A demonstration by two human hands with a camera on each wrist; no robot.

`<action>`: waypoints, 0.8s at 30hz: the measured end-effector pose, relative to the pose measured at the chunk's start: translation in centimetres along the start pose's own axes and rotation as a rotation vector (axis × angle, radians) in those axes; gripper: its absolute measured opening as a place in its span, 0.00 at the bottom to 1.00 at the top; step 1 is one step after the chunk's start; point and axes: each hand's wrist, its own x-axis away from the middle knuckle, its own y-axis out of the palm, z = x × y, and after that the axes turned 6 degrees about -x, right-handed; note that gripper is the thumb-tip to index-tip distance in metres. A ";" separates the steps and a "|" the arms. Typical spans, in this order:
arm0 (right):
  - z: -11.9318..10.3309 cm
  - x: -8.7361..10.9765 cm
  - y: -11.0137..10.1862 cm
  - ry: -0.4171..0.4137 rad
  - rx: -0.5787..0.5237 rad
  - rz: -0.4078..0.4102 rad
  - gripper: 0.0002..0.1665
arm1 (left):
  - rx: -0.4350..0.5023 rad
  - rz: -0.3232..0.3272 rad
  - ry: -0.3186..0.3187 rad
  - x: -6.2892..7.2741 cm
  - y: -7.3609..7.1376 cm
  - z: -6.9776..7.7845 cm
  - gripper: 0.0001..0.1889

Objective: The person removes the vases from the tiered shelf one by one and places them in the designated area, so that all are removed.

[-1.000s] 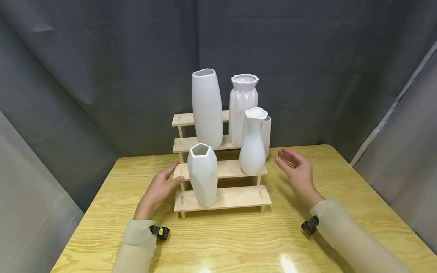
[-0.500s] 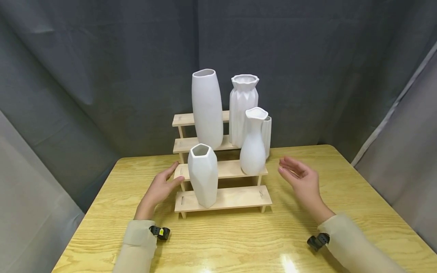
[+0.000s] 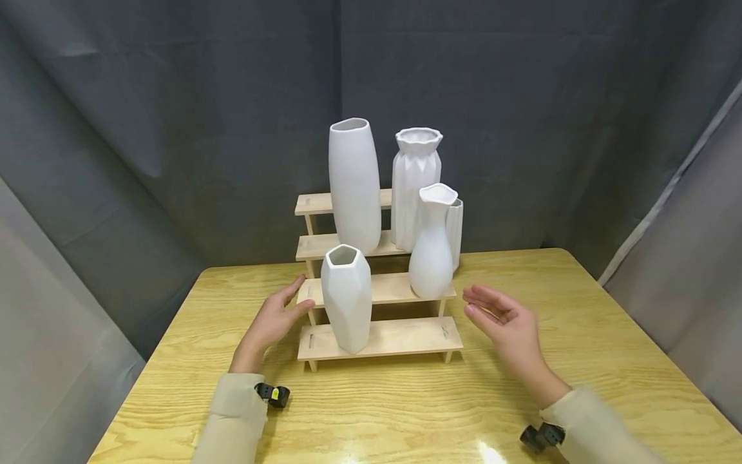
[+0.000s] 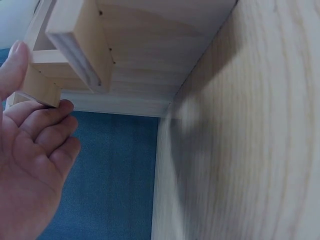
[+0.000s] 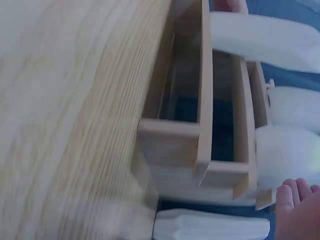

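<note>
Looking at the middle of the table, we find a pale wooden stand (image 3: 406, 335) of four stepped shelves; its long axis runs left to right, and its steps climb away from us, the lowest shelf nearest. Five white vases point straight up, mouths to the ceiling: the faceted vase (image 3: 348, 303) at the left of the lowest shelf, the flared vase (image 3: 431, 264) at the right of the second, the tall vase (image 3: 355, 187) and the pleated vase (image 3: 408, 187) on the third, and the slim fluted vase (image 3: 455, 232) by the far right end, partly hidden.

Our left hand (image 3: 275, 319) holds the left end of the second shelf, thumb in front and fingers behind. Our right hand (image 3: 510, 328) hangs free, just apart from the stand's right side, fingers loosely bent and thumb separate below them. Both forearms come in from the lower corners in beige sleeves (image 3: 232, 412), a small black camera (image 3: 272, 394) at each wrist.

Around all this spreads the yellow wood-grained table (image 3: 371, 412), rounded at its far corners, with a bright glare near us. Dark grey cloth (image 3: 261, 96) closes off the back, and paler grey cloth (image 3: 46, 335) hangs at either side.
</note>
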 end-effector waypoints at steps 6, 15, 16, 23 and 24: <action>-0.5 0.7 1.3 -0.057 -0.029 -0.080 0.26 | 0.001 0.004 0.012 -0.2 0.0 -0.2 0.40; -0.8 1.1 3.5 -0.062 -0.088 -0.166 0.27 | 0.002 0.000 0.017 0.2 0.0 0.2 0.39; -0.7 1.1 3.7 -0.066 -0.090 -0.173 0.27 | 0.007 0.000 0.020 0.2 0.0 0.2 0.39; -0.6 1.0 5.1 -0.083 -0.133 -0.217 0.26 | 0.020 0.001 0.025 0.1 -0.1 0.2 0.39; -0.6 0.9 5.3 -0.084 -0.138 -0.221 0.26 | 0.015 0.001 0.025 0.1 -0.1 0.2 0.39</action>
